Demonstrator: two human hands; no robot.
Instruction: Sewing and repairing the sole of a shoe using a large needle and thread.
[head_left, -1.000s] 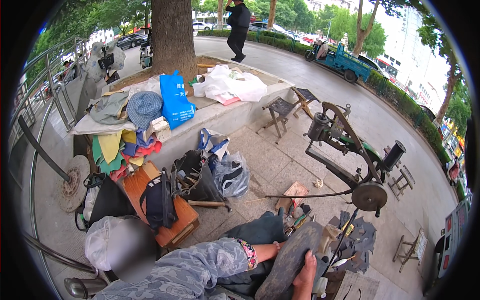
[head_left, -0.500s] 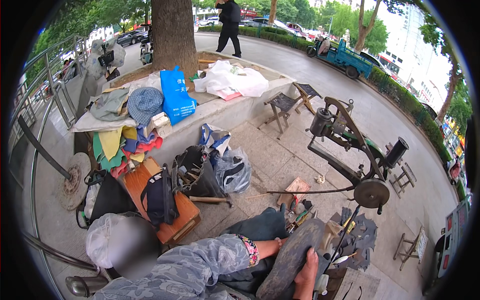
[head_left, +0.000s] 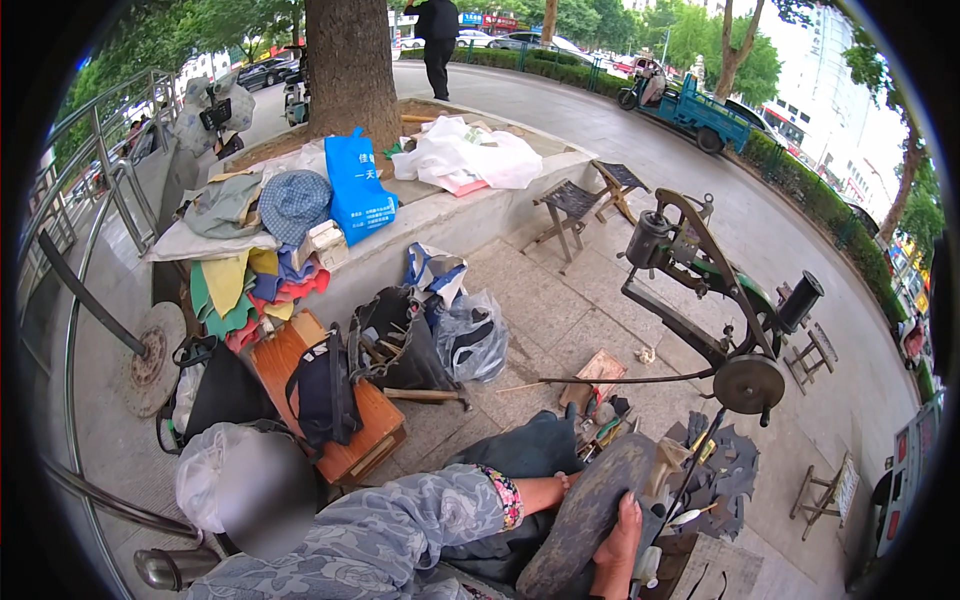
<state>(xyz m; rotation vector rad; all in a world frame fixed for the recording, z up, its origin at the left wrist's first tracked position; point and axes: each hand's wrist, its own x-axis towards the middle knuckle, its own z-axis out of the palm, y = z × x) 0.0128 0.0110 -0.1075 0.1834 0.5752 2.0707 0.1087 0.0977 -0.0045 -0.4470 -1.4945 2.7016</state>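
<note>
Across my lap slants a long, worn grey-brown piece shaped like a shoe sole point(head_left: 590, 515). My right hand point(head_left: 624, 532) is closed on its right edge, with the fingers bent against it. From the left, my arm in a grey patterned sleeve with a floral cuff reaches its other edge. There my left hand point(head_left: 562, 486) appears closed on it, though most of its fingers are hidden behind the piece. Several small hand tools point(head_left: 605, 425) lie just beyond, and dark material scraps point(head_left: 725, 470) spread to the right.
A hand-cranked sewing machine point(head_left: 715, 290) stands at right, with folding stools point(head_left: 567, 208) behind. At left are a wooden box point(head_left: 365, 430), a black tool bag point(head_left: 395, 345) and coloured sheets point(head_left: 225, 290). A blue bag point(head_left: 357, 195) sits on a ledge; a person point(head_left: 437, 45) walks past.
The whole view has shifted slightly. The passer-by has moved a little left. My hands and the sole-shaped piece keep nearly the same position relative to each other.
</note>
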